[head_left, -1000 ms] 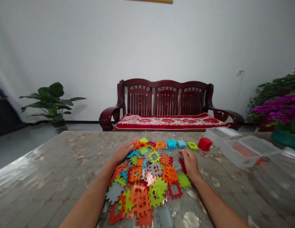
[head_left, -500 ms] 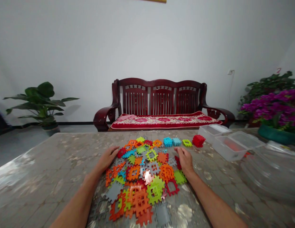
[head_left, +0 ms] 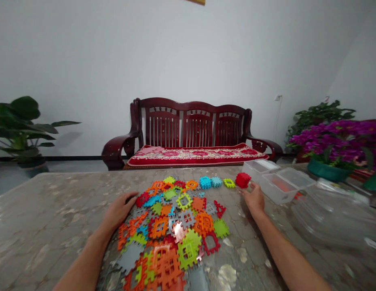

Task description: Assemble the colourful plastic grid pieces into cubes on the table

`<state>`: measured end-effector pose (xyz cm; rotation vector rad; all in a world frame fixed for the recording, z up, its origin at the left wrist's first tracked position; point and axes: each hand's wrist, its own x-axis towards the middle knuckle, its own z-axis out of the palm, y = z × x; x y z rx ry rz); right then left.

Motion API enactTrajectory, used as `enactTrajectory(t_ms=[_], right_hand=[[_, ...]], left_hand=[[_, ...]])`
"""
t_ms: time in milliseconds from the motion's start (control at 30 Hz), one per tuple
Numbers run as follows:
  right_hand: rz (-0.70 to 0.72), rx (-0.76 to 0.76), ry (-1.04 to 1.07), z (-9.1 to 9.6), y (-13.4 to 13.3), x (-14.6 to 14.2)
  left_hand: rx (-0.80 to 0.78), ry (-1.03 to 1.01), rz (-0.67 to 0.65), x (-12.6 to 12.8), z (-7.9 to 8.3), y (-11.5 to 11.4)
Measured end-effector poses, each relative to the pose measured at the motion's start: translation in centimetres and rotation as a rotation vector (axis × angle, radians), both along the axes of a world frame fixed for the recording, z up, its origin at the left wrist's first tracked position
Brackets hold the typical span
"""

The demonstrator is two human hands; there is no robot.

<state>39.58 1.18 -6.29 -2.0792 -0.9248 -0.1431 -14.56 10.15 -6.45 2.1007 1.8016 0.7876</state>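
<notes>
Your left hand (head_left: 117,211) is loosely open, its fingertips just beside a red piece (head_left: 142,199) at the left edge of the puzzle pile (head_left: 178,232), which spreads across the table (head_left: 54,226) before you. Your right hand (head_left: 255,201), fingers partly curled, is at the red stack (head_left: 243,180); whether it grips, I cannot tell. Clear boxes (head_left: 277,196) sit right of that stack.

Puzzle pieces (head_left: 198,204) on table (head_left: 69,210), boxes (head_left: 279,197) to right; bench (head_left: 194,106) behind table.
</notes>
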Motion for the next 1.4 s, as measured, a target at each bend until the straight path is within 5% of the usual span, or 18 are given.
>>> enactTrajectory(t_ms=[167, 633, 1000, 1167, 1400], right_hand=[[-0.104, -0.198, -0.034, 0.2, 1.0, 1.4], [-0.128, -0.375, -0.161, 0.9, 3.9, 2.3], [-0.146, -0.239, -0.128, 0.0, 2.9, 2.5], [-0.001, -0.19, -0.196, -0.9, 1.3, 0.2], [0.149, -0.265, -0.272, 0.6, 2.2, -3.5]], left_hand=[[0.018, 0.004, -0.021, -0.1, -0.3, 0.2], [0.032, 0.007, -0.025, -0.6, -0.7, 0.7], [0.062, 0.025, -0.023, -0.2, -0.4, 0.4], [0.07, 0.028, -0.054, -0.2, -0.4, 0.4], [0.069, 0.023, -0.049, -0.2, -0.5, 0.5]])
